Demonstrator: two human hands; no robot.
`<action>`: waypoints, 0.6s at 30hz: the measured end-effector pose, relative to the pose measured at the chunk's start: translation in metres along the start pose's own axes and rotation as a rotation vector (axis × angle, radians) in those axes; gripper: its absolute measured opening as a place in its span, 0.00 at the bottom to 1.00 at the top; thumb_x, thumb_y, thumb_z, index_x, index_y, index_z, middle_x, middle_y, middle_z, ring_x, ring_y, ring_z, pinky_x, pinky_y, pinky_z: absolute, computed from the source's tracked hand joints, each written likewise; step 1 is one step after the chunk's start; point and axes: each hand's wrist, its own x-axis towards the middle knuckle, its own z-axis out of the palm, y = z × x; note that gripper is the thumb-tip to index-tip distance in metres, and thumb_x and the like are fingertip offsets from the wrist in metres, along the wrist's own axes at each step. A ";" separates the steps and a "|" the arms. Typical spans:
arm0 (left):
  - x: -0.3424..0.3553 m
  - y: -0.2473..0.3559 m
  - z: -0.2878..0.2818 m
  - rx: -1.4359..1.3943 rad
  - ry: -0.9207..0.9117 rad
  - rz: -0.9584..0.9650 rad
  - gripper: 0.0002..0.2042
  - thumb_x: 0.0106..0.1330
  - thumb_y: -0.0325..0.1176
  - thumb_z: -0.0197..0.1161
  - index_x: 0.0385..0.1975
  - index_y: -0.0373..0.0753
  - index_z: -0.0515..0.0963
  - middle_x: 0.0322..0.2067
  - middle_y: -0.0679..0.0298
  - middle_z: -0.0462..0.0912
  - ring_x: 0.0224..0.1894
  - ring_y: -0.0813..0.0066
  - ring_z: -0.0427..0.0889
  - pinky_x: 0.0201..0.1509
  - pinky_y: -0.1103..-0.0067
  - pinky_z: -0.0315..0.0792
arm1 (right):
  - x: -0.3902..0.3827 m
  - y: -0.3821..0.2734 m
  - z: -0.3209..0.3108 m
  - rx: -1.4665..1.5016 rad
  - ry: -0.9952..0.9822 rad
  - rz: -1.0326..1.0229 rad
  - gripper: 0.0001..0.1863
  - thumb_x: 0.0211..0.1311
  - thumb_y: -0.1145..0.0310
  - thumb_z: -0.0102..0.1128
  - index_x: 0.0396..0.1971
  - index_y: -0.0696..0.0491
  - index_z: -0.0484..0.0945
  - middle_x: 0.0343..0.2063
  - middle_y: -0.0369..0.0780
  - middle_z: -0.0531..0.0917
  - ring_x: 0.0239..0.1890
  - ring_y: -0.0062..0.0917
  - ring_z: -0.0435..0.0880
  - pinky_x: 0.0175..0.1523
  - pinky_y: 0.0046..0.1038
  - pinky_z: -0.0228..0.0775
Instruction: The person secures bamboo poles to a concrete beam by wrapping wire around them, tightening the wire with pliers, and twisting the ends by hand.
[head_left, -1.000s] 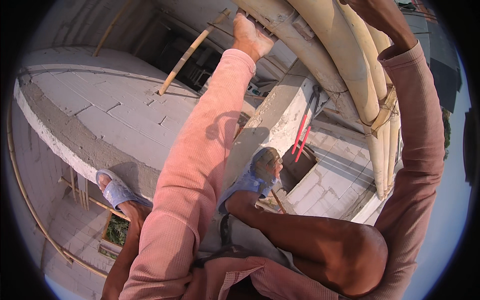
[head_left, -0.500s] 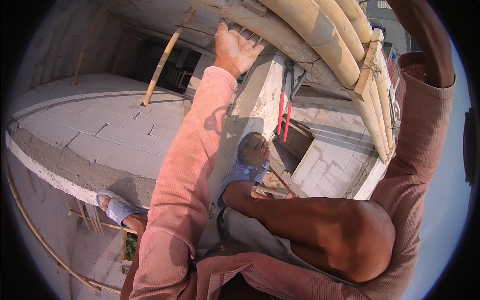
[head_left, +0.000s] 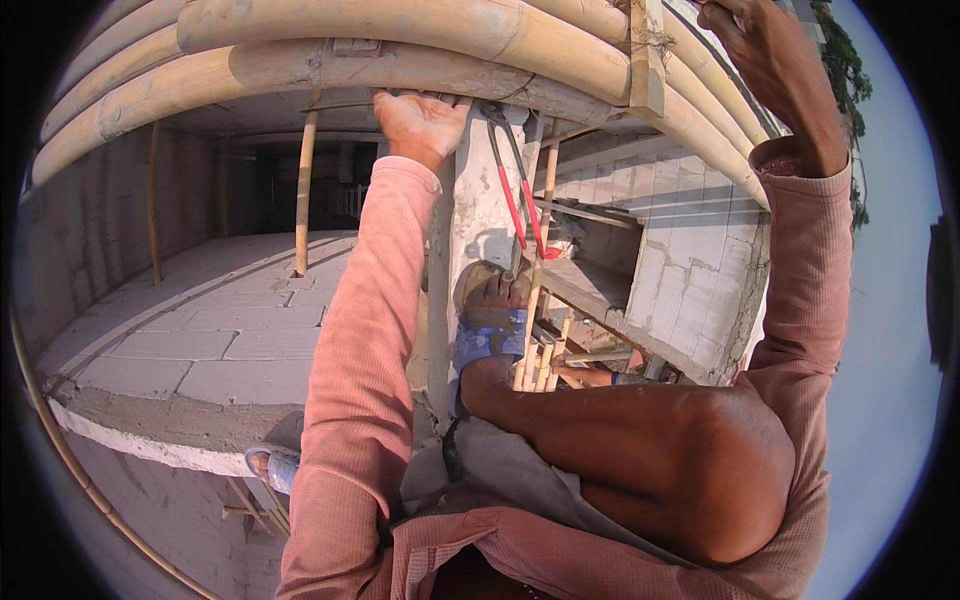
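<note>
My left hand (head_left: 424,122) reaches up to the lowest bamboo pole (head_left: 400,68), palm toward me, its fingers hooked behind the pole and mostly hidden. At the upper right my right hand (head_left: 768,50) is raised beside the bundle of bamboo poles (head_left: 560,45). Its fingers are curled near the top edge; what they hold cannot be made out. A short wooden batten (head_left: 647,60), tied with wire, crosses the poles between my hands. Just right of my left hand, long-handled pincers (head_left: 520,190) with red grips hang over the pale wall.
My slippered foot (head_left: 492,325) rests on the narrow wall top (head_left: 482,215); the other (head_left: 272,465) is at the edge of the block ledge (head_left: 200,350). A bamboo prop (head_left: 304,195) stands on that ledge. Right of the wall, an opening (head_left: 600,250) drops to poles below.
The view has turned, so the bamboo poles now span the top. My left hand stays at the lowest pole. My right hand, cut off before, has come into view.
</note>
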 end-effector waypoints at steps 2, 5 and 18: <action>0.006 -0.018 0.009 0.007 0.000 0.022 0.36 0.77 0.58 0.36 0.78 0.41 0.50 0.78 0.52 0.49 0.79 0.51 0.49 0.81 0.48 0.38 | -0.022 -0.004 -0.037 -0.125 0.024 0.063 0.15 0.75 0.64 0.54 0.52 0.55 0.82 0.36 0.42 0.86 0.36 0.28 0.85 0.46 0.33 0.75; -0.018 0.006 0.007 0.019 0.151 0.010 0.37 0.77 0.62 0.35 0.78 0.42 0.47 0.78 0.53 0.50 0.79 0.48 0.50 0.80 0.47 0.40 | -0.091 -0.006 -0.017 0.582 0.171 0.635 0.15 0.68 0.68 0.56 0.49 0.55 0.85 0.28 0.30 0.83 0.24 0.09 0.70 0.29 0.14 0.57; -0.068 -0.027 0.128 2.128 -0.329 0.915 0.10 0.74 0.37 0.60 0.44 0.38 0.82 0.41 0.54 0.82 0.42 0.57 0.80 0.49 0.66 0.73 | -0.219 0.002 0.332 2.158 0.018 1.314 0.16 0.64 0.76 0.60 0.52 0.54 0.77 0.30 0.32 0.81 0.16 0.09 0.66 0.16 0.16 0.53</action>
